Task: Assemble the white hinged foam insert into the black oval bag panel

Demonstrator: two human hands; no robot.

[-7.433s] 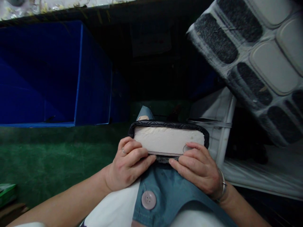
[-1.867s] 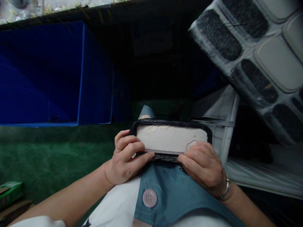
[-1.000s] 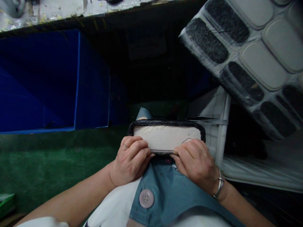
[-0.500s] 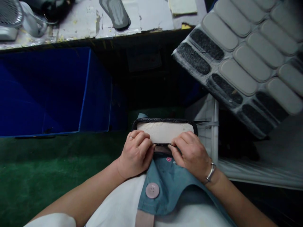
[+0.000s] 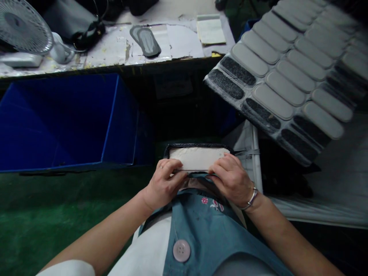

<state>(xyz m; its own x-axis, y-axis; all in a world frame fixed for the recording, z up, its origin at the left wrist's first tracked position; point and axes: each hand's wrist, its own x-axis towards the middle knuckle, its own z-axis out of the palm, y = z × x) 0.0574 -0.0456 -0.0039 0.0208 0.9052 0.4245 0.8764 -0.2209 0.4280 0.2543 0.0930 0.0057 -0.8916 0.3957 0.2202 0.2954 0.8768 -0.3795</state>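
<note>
In front of my body lies a whitish rectangular panel (image 5: 194, 159) framed along its far side and corners by a dark padded edging (image 5: 198, 145). My left hand (image 5: 165, 180) is closed at its near left corner, thumb below and fingers on top, pinching the thin dark edge. At the near right corner my right hand (image 5: 230, 178) grips the same edge in a similar pinch, a fingertip resting on the panel. My fingers cover both near corners. Just below hangs a blue-green apron (image 5: 201, 230) with a pink button.
To the left stands a blue bin (image 5: 126, 130). Grey oblong pieces (image 5: 145, 41), a paper pad (image 5: 211, 30) and a white fan (image 5: 24, 27) are on the worktable (image 5: 109, 46). At right, a sheet-covered stack bears several grey oval pads (image 5: 273, 100), above a white rack (image 5: 255, 161).
The view has tilted up, showing more of the worktable. My left fingers have loosened slightly and shifted along the near edge; both hands stay on it. More of the apron shows.
</note>
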